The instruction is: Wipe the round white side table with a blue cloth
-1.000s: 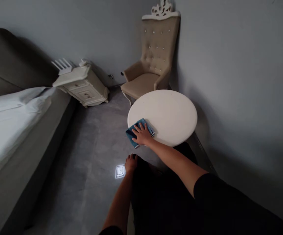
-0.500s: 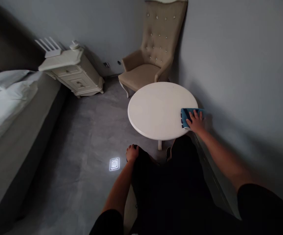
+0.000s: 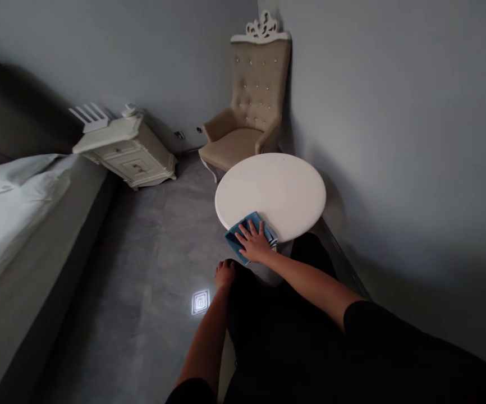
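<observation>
A folded blue cloth with dark patches and a striped edge lies on the near-left rim of the round white table, partly hanging past it. My right hand presses flat on top of this cloth, fingers spread apart. Over on the left, my left hand rests on my knee in dark trousers, its fingers draped over the kneecap and holding no object.
Behind the table stands a tan tufted armchair. A white nightstand carries a white router. Along the left side runs a bed; a grey wall borders the right. A bright square pattern shows on the floor.
My right hand has swept the cloth from the table's right edge leftward to the near-left rim, and the cloth has turned. My left hand stays on the knee. The view has tilted up slightly.
</observation>
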Available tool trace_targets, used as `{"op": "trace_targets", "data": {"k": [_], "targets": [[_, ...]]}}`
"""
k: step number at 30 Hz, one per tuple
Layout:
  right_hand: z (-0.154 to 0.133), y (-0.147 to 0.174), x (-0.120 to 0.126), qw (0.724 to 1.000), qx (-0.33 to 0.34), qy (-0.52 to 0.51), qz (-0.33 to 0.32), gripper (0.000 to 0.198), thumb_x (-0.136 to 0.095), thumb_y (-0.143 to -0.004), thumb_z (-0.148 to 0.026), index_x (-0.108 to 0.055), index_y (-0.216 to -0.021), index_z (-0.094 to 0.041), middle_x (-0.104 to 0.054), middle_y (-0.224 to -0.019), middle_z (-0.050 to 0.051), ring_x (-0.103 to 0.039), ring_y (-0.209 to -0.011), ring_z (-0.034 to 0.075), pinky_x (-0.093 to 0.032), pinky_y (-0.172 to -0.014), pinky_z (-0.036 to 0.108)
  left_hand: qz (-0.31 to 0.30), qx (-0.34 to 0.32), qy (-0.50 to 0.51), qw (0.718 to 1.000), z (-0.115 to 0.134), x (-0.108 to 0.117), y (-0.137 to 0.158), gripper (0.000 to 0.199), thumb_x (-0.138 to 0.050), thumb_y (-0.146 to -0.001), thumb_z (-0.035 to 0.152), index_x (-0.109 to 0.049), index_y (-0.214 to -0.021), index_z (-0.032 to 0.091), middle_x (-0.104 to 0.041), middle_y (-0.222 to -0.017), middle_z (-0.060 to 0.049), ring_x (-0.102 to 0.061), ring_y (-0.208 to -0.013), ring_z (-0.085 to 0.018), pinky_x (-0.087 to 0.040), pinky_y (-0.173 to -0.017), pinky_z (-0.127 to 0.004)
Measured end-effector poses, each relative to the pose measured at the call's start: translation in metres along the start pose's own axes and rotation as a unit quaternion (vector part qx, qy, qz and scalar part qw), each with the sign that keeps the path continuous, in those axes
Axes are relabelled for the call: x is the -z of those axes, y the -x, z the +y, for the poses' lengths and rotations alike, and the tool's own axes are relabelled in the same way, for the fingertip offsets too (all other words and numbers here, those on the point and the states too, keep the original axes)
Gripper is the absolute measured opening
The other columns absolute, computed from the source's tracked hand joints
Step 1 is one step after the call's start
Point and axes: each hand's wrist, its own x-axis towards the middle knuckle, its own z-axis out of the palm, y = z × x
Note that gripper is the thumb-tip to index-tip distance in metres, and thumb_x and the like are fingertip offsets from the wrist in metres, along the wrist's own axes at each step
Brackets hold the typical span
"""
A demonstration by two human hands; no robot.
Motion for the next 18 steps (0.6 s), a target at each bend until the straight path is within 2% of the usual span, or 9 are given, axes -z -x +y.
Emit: {"op": "trace_targets", "data": {"k": [4, 7, 10, 14, 18], "targets": [[0.033, 0.019, 0.014, 1.000, 0.003, -0.010, -0.006, 0.075, -0.059, -0.112, -0.059, -0.048, -0.177, -0.024, -0.027, -0.190, 0.010, -0.011, -0.177, 0.049, -0.002, -0.136, 0.086, 0.028, -0.006, 0.026, 0.999, -0.006, 0.002, 0.013, 0.054, -0.047, -0.113, 0.043, -0.065, -0.159, 0.022, -0.059, -0.169, -0.020, -0.056, -0.157, -0.034, -0.044, -0.129, -0.045], [0.076, 0.043, 0.031, 0.997, -0.073, -0.006, 0.006, 0.075, -0.050, -0.114, -0.064, -0.047, -0.178, -0.025, -0.027, -0.190, 0.010, -0.012, -0.177, 0.048, 0.000, -0.136, 0.086, 0.035, -0.001, 0.058, 0.998, -0.003, 0.005, 0.019, 0.052, -0.054, -0.109, 0.038, -0.066, -0.158, 0.022, -0.065, -0.163, -0.021, -0.058, -0.156, -0.035, -0.045, -0.130, -0.046], [0.123, 0.065, 0.050, 0.986, -0.164, 0.009, 0.021, 0.073, -0.043, -0.116, -0.063, -0.047, -0.178, -0.026, -0.027, -0.190, 0.010, -0.011, -0.177, 0.048, 0.000, -0.135, 0.085, 0.044, 0.018, 0.103, 0.994, 0.009, 0.012, 0.016, 0.055, -0.059, -0.107, 0.035, -0.063, -0.158, 0.015, -0.065, -0.162, -0.024, -0.059, -0.155, -0.035, -0.045, -0.130, -0.044], [0.176, 0.086, 0.071, 0.968, -0.249, 0.027, 0.023, 0.074, -0.035, -0.117, -0.063, -0.044, -0.180, -0.025, -0.022, -0.192, 0.009, -0.009, -0.177, 0.047, -0.004, -0.135, 0.086, 0.106, 0.057, 0.148, 0.982, 0.043, 0.041, -0.014, 0.057, -0.052, -0.112, 0.032, -0.054, -0.162, 0.005, -0.065, -0.159, -0.031, -0.063, -0.152, -0.033, -0.050, -0.124, -0.039], [0.214, 0.088, 0.076, 0.954, -0.294, 0.043, 0.037, 0.073, -0.034, -0.117, -0.062, -0.044, -0.180, -0.025, -0.022, -0.193, 0.008, -0.007, -0.178, 0.046, -0.008, -0.135, 0.085, 0.159, 0.050, 0.148, 0.975, 0.084, 0.091, -0.075, 0.056, -0.033, -0.119, 0.036, -0.046, -0.169, 0.012, -0.072, -0.150, -0.024, -0.073, -0.137, -0.028, -0.057, -0.111, -0.037]]}}
